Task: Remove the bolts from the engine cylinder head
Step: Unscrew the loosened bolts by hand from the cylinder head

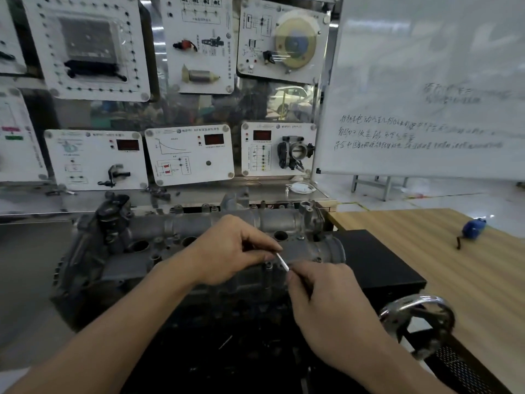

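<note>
Head view. Shows engine cylinder head [176,251] at centre on a dark stand [241,336], grey and grimy, long axis running left to right across the frame, top face up, round bores open along it. Shows row of bolts [210,207] upright along the far edge, pointing straight up. Shows one more bolt [267,265] upright on the near edge, just beside the fingertips of both hands.

Reaches in with left hand [227,248] from lower left, over the middle of the head. Grip clamped, thumb and forefinger pinching the upper end of a thin pale rod [282,261]. Reaches in with right hand [326,297] from lower right. Grip likewise clamped, pinching the rod's lower end.

Holds rod on a slant: upper end far-left, lower end near-right, crossing just above the near edge of the head. Cannot tell whether rod touches the head or the near bolt, nor whether it is a tool or a bolt.

Shows chrome handwheel [412,302] right of the right hand, black box [377,260] behind it, wooden bench [454,280] further right with a blue item [473,227] on it. Shows training panels [187,155] and whiteboard [426,81] behind.
</note>
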A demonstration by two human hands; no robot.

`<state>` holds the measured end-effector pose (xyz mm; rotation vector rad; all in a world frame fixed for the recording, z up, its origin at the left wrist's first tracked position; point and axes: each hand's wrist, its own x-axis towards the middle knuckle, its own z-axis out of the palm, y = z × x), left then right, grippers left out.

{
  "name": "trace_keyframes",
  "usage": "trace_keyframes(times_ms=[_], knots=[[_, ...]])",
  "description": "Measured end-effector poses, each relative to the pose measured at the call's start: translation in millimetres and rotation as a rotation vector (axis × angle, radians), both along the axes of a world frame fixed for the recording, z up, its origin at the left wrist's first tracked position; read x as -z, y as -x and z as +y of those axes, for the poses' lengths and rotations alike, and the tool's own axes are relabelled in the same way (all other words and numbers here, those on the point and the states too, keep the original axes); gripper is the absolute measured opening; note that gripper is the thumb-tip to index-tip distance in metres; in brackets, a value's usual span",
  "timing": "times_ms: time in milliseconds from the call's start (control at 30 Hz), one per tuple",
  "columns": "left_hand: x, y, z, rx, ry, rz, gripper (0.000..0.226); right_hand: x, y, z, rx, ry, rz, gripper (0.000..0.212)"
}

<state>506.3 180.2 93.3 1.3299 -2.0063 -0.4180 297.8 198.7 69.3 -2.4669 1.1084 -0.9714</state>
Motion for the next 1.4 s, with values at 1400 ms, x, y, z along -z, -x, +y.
trace_keyframes(times_ms=[1400], knots=[[33.5,2.6,8.6,-0.051,0.416,-0.348,0.035,-11.5,31.5,-32.6,0.064,0.42,0.544,0.05]])
